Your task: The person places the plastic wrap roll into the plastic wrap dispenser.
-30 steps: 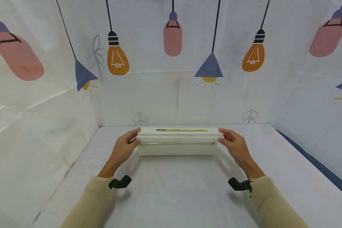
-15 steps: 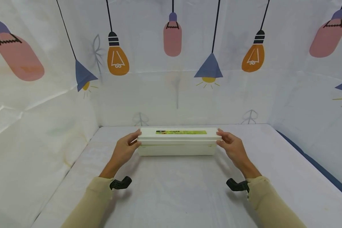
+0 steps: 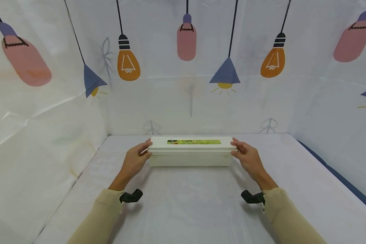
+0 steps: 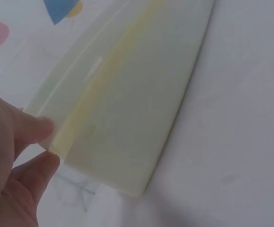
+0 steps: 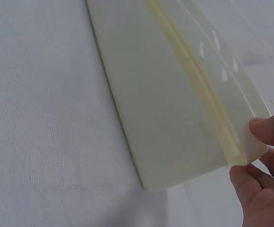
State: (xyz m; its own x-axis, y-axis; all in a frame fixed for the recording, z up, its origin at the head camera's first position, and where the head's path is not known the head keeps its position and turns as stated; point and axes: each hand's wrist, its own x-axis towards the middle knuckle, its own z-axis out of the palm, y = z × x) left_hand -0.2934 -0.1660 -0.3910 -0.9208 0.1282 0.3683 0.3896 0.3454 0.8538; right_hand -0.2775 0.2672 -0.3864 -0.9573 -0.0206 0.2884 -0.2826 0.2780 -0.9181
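Observation:
A long, off-white plastic wrap dispenser (image 3: 190, 160) lies across the far part of the table, its lid (image 3: 158, 142) down. A yellow-green label (image 3: 193, 142) runs along the lid's top. My left hand (image 3: 134, 161) pinches the lid's left end between thumb and fingers. At the opposite end, my right hand (image 3: 248, 161) pinches the lid the same way. Up close in the left wrist view, the left thumb (image 4: 39, 130) lies on the lid's front lip; the right thumb (image 5: 269, 130) does likewise in the right wrist view. The dispenser's inside is hidden.
The dispenser stands on a white-covered table (image 3: 183, 203). Behind it rises a white sheet (image 3: 170, 101) printed with hanging lamps, continuing along both sides. A dark blue strip (image 3: 338, 173) borders the table's right edge. Each wrist carries a black mount (image 3: 131, 196).
The lid was tilted up with a gap showing clear film at the front; it has come down over the box. Both hands lowered slightly with it, and the right moved slightly inward.

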